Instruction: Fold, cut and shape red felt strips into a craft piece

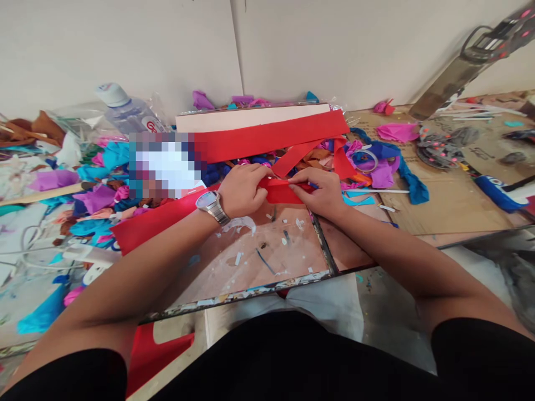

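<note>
Both hands meet at the middle of a low work board [251, 262], pinching a long red strip of crepe paper [280, 192]. My left hand [242, 189], with a silver watch on its wrist, grips the strip from the left. My right hand [320, 192] presses its fingertips on the strip from the right. The strip runs on to the left over the board as a wider red band [154, 223]. A second broad red band [271, 136] lies just behind the hands.
Heaps of blue, purple, pink and brown paper scraps [92, 195] crowd the left and back. A plastic water bottle [125, 108] lies at back left. A tape roll [365, 160] and cardboard sheet [451, 200] sit right. A wall closes the back.
</note>
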The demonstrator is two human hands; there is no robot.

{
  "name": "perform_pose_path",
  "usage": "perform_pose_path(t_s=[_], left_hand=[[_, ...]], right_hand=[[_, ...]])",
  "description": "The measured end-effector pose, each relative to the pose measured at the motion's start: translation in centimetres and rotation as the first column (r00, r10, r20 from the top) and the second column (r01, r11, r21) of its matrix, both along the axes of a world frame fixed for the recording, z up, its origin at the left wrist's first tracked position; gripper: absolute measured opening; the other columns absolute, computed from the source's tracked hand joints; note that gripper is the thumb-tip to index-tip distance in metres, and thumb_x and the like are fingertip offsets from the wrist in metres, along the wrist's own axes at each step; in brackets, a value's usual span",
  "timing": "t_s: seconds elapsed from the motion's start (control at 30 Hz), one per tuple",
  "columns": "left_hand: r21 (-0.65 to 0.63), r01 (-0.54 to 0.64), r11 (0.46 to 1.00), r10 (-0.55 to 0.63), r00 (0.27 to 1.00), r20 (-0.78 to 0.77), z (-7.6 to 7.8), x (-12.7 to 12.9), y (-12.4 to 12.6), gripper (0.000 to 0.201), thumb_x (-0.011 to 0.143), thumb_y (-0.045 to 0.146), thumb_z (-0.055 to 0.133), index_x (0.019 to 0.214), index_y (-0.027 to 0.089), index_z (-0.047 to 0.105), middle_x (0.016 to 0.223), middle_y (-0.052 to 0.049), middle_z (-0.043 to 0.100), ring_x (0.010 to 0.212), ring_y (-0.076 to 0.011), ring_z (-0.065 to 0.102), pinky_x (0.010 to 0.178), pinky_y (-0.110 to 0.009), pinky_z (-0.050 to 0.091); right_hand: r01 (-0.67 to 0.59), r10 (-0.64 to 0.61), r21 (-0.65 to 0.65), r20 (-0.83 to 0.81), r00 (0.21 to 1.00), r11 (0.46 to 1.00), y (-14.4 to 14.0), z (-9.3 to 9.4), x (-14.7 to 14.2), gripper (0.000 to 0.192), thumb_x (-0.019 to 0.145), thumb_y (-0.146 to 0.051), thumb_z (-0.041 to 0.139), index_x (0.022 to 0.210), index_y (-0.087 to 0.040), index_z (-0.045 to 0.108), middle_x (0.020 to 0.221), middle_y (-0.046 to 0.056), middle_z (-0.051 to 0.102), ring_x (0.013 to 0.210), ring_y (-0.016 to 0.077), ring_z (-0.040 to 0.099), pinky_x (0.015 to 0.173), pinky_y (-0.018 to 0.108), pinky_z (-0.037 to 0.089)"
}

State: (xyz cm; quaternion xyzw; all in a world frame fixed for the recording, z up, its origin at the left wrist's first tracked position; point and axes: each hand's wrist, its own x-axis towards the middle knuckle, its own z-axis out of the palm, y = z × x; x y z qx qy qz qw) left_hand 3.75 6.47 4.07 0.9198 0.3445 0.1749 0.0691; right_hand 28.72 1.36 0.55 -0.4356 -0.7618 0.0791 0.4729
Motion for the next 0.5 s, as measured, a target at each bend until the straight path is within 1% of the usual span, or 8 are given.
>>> perform_pose_path(t_s=[0.03, 0.1, 0.17, 0.23, 0.3, 0.4, 0.5], left_hand=[[-0.002, 0.049, 0.999, -0.049, 0.999, 0.011, 0.0, 0.1, -0.2, 0.046, 0.088, 0.025, 0.053, 0.129, 0.016, 0.072, 0.13, -0.015, 0.076, 0.119, -0.0341, 0.07, 0.104, -0.047, 0.048], [-0.013, 0.113, 0.994, -0.112, 0.993, 0.032, 0.0, 0.2, -0.5, 0.044, 0.093, 0.031, 0.052, 0.13, 0.016, 0.071, 0.133, -0.015, 0.075, 0.123, -0.0343, 0.069, 0.107, -0.048, 0.047], [-0.019, 0.152, 0.988, -0.151, 0.988, 0.037, -0.1, 0.4, -0.8, 0.044, 0.099, 0.039, 0.05, 0.131, 0.016, 0.071, 0.133, -0.016, 0.076, 0.124, -0.0347, 0.069, 0.107, -0.048, 0.047], [-0.022, 0.175, 0.984, -0.174, 0.984, 0.025, -0.3, 0.5, -1.0, 0.045, 0.102, 0.045, 0.05, 0.13, 0.016, 0.07, 0.129, -0.017, 0.077, 0.12, -0.0349, 0.071, 0.104, -0.048, 0.048], [-0.023, 0.176, 0.984, -0.176, 0.984, 0.01, -0.4, 0.6, -1.2, 0.043, 0.103, 0.045, 0.051, 0.128, 0.016, 0.071, 0.123, -0.016, 0.078, 0.113, -0.0342, 0.073, 0.101, -0.047, 0.049], [-0.014, 0.132, 0.991, -0.133, 0.991, -0.01, -0.1, 0.6, -1.5, 0.034, 0.1, 0.034, 0.053, 0.124, 0.018, 0.072, 0.114, -0.014, 0.08, 0.104, -0.032, 0.074, 0.096, -0.045, 0.051], [-0.008, 0.076, 0.997, -0.076, 0.996, -0.054, 0.7, 0.5, -1.6, 0.038, 0.094, 0.025, 0.055, 0.127, 0.02, 0.071, 0.116, -0.013, 0.08, 0.102, -0.0316, 0.075, 0.088, -0.041, 0.053]], right_hand=[[-0.013, 0.013, -0.003, 0.006, 1.0, 1.0, -0.1, -0.1, -0.1, 0.009, 0.094, -0.027, 0.073, 0.097, -0.025, 0.082, 0.097, 0.004, 0.085, 0.089, 0.0225, 0.08, 0.083, 0.036, 0.062], [-0.029, 0.029, -0.019, 0.005, 1.0, 0.999, -0.3, -0.2, -0.3, 0.01, 0.095, -0.029, 0.073, 0.1, -0.026, 0.081, 0.1, 0.004, 0.086, 0.093, 0.0225, 0.08, 0.086, 0.036, 0.062], [-0.041, 0.041, -0.032, -0.003, 0.999, 0.999, -0.5, -0.1, -0.5, 0.009, 0.096, -0.03, 0.074, 0.101, -0.027, 0.081, 0.103, 0.005, 0.086, 0.094, 0.0224, 0.08, 0.088, 0.036, 0.062], [-0.061, 0.061, -0.03, -0.012, 0.998, 0.998, -0.8, 0.1, -0.8, 0.008, 0.095, -0.03, 0.075, 0.099, -0.026, 0.081, 0.101, 0.005, 0.086, 0.093, 0.0221, 0.08, 0.087, 0.036, 0.063], [-0.075, 0.074, -0.036, -0.016, 0.997, 0.997, -1.0, 0.4, -1.0, 0.007, 0.094, -0.029, 0.075, 0.097, -0.026, 0.081, 0.099, 0.005, 0.086, 0.09, 0.0217, 0.08, 0.084, 0.035, 0.063], [-0.059, 0.055, -0.089, -0.049, 0.997, 0.994, -1.3, 0.7, -1.3, 0.009, 0.093, -0.029, 0.075, 0.096, -0.025, 0.082, 0.098, 0.005, 0.086, 0.088, 0.0219, 0.08, 0.082, 0.034, 0.063], [-0.027, 0.007, -0.158, -0.129, 0.992, 0.987, -1.5, 1.1, -1.4, 0.011, 0.091, -0.032, 0.076, 0.095, -0.025, 0.083, 0.097, 0.005, 0.086, 0.087, 0.0225, 0.079, 0.082, 0.035, 0.063]])
